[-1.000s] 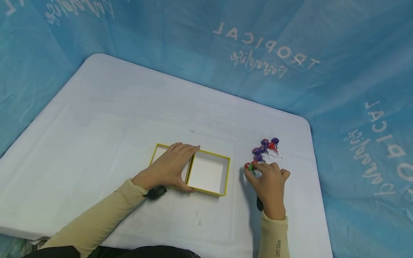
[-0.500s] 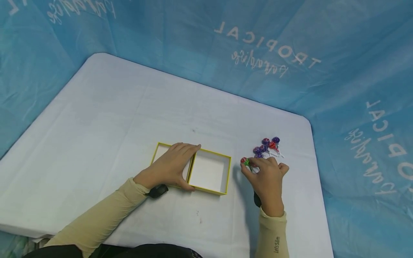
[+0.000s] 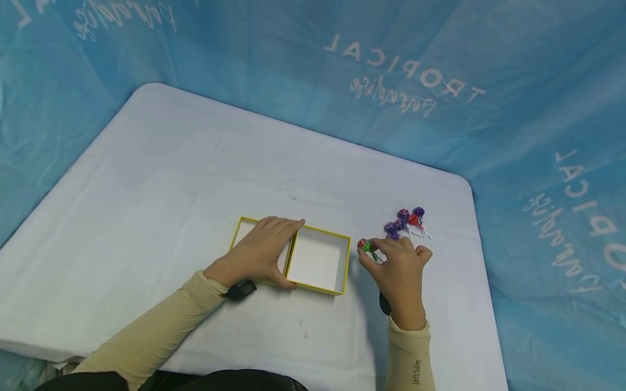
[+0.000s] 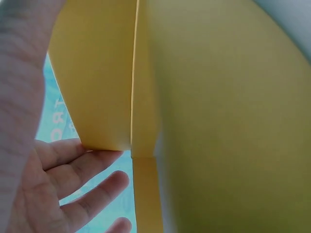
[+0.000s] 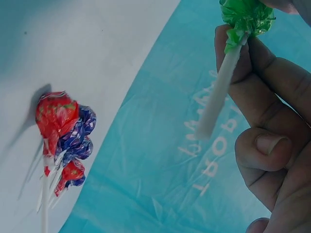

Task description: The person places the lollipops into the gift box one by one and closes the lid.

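My right hand pinches a lollipop in a red and green wrapper, held between thumb and fingers just right of the box. In the right wrist view its white stick points down below the green wrapper. My left hand spans a shallow yellow-edged box with a white inside, fingers on the far edge and thumb on the near one. The hand covers much of the left half. Yellow outer walls fill the left wrist view, with fingertips touching one edge.
Several purple and red wrapped lollipops lie in a loose cluster on the right, behind my right hand. A white cloth covers the table. Blue printed curtains stand behind and beside it.
My right hand has lifted the red and green lollipop away from the cluster and carried it left towards the box. My left hand stays where it was on the box.
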Tool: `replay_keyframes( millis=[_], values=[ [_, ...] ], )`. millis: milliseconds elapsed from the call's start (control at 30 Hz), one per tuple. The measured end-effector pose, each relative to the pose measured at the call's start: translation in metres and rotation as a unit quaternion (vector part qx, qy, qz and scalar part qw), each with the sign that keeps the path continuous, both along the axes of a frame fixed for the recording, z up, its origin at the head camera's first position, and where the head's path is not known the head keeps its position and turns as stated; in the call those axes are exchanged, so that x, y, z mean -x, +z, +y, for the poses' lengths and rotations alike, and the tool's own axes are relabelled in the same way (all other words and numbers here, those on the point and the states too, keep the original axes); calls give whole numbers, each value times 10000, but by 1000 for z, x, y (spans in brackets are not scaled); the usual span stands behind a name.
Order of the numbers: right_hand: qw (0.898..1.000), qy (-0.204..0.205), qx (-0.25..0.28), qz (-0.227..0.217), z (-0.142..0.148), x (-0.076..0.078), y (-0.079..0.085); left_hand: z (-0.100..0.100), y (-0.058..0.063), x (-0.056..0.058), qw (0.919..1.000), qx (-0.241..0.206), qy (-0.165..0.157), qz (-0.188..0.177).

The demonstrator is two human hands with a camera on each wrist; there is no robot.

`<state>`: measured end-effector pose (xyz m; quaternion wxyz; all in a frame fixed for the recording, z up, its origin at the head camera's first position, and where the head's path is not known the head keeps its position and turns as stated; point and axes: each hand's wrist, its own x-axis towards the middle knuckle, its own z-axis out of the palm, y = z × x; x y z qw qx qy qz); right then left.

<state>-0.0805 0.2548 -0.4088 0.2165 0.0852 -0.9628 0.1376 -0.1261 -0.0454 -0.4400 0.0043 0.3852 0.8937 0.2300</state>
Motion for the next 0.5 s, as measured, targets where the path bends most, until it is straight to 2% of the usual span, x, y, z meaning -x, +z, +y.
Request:
replay_keyframes(
  millis=[500],
  values=[
    [9986, 525, 21, 72, -15, -2, 4, 2, 3, -3, 9999, 11, 113, 8]
  ],
)
